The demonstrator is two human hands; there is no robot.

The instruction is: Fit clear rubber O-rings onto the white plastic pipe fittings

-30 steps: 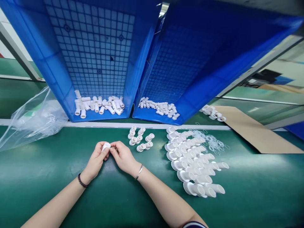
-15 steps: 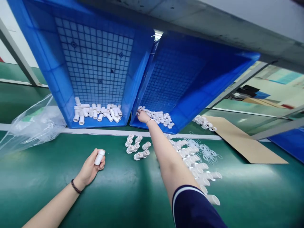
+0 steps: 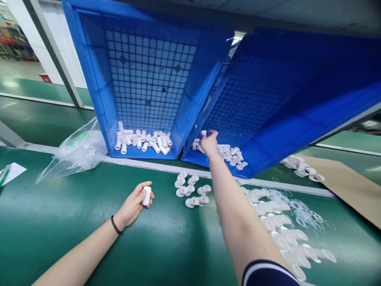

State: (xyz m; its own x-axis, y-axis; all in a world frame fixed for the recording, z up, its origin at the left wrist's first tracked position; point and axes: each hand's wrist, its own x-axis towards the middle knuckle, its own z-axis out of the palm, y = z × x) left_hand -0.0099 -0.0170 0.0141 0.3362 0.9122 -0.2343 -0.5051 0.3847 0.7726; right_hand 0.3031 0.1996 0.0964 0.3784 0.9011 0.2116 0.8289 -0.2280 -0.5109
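Fingers of my left hand [image 3: 135, 204] are curled round a white fitting [image 3: 146, 196], its wider end up, above the middle of the green worktop [image 3: 166, 250]. My right hand [image 3: 210, 143] is past the worktop's far edge, inside the right blue bin [image 3: 268, 129] toward its left side, thumb and fingers gripping a small white piece [image 3: 203, 132] just above the loose white pieces [image 3: 233, 154] there. The left blue bin [image 3: 149, 51] holds short white tubes [image 3: 154, 142] near its front edge. Between my arms, toward the far edge, sits a cluster of flanged fittings [image 3: 193, 190]. Rightward, partly hidden by my right forearm, longer white pipes [image 3: 297, 235] are grouped beside scattered clear rings [image 3: 306, 214]. A clear plastic bag [image 3: 79, 150] lies across the far edge, left of the left bin.
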